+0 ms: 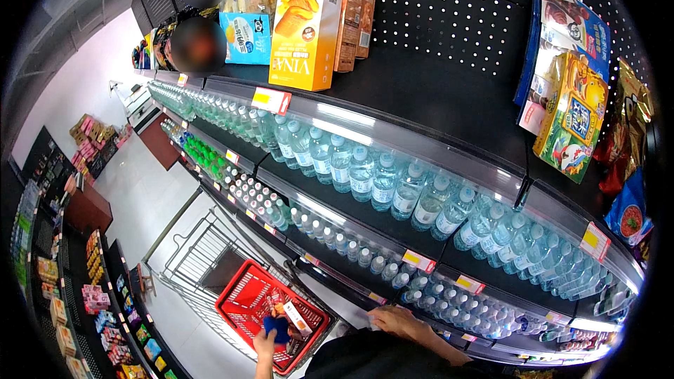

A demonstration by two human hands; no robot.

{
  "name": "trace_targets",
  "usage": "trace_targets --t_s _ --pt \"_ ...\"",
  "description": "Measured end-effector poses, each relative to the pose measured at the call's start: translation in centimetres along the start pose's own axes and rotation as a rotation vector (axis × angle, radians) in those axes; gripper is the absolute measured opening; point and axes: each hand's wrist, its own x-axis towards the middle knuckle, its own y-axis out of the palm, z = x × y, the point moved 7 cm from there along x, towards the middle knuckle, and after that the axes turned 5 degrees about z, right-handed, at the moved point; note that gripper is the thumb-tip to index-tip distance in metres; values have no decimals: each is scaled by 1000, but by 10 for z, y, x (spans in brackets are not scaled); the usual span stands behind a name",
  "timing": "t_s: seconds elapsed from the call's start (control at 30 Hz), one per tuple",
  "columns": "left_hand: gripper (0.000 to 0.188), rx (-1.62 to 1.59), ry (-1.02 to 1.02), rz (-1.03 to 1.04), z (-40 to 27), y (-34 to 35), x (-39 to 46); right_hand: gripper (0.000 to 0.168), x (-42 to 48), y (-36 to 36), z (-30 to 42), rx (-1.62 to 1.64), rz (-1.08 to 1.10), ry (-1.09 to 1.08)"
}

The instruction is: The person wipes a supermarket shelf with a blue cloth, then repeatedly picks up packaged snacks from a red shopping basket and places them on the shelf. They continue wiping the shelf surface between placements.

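Low in the picture, my left hand grips a dark blue item, perhaps a soft packet, over the inside of a red plastic shopping basket. Inside the basket lie a white box and some red-and-orange packets. The basket sits in a wire shopping cart. Over to the right, my right hand is beside the front edge of a lower shelf, back upward and fingers loosely curved. Its palm is hidden, and I cannot tell whether it touches the shelf.
Rows of bottled water line the shelf on my right. Above stand a yellow food box, brown boxes and a yellow-green packet. Opposite runs another snack shelf; tiled floor lies between. Two blurred patches cover the top left.
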Motion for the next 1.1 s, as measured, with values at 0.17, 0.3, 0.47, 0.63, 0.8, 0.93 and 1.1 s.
trace_targets --t_s 0.17,0.3,0.47,0.63,0.8,0.93,1.1 --pt "15 -306 414 -74 -243 40 29 37 -2 -8 9 -18 17 15" --pt "16 -389 778 -45 -411 53 22 36 -10 -28 27 -46 -1 55" --pt "22 -318 1043 -301 -548 63 2 34 -21 -36 22 0 -73 89" --pt "29 -192 1044 -300 -604 102 0 33 -34 -43 22 81 -112 120" --pt "30 -156 1182 -218 -600 138 -48 31 -48 -59 27 23 -224 48" --pt "26 -155 1311 -128 -596 166 -95 33 -38 -36 -8 -136 -199 69" --pt "34 30 1397 54 -603 198 -156 36 -32 -39 -2 -145 -101 83"
